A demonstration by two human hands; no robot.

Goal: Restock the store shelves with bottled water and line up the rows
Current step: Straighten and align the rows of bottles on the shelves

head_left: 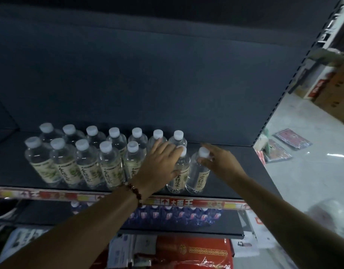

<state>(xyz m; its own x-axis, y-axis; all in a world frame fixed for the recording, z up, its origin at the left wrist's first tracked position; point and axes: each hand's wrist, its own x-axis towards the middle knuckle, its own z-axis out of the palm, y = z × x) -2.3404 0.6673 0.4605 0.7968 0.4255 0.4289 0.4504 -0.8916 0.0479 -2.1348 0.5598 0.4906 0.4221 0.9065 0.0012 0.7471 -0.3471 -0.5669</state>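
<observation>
Clear plastic bottles with white caps stood upright in two rows on the dark shelf [235, 171], a back row of seven against the rear panel and a front row being filled toward the right. Both hands worked at the right end of that front row. The left hand [159, 166] lay over the sixth front bottle [179, 171], fingers spread across its shoulder and the thumb wrapped low on its side, so it appeared to hold the bottle rather than merely touch it. Just right of it, the right hand [219, 162] came in from the right, its fingertips pinching the neck under the cap of the end bottle [198, 171]. The two bottles stood side by side, nearly touching, long axes vertical, labels facing the aisle. Both sat slightly nearer the shelf edge than the five front bottles [79, 166] to their left, so the coming move probably called for a short push backward to bring them level. The forearms reached up and forward from below, left wrist wearing a beaded bracelet [135, 193]. Below the red price strip [186, 202], blue-labelled bottles [177, 216] filled a lower shelf.
</observation>
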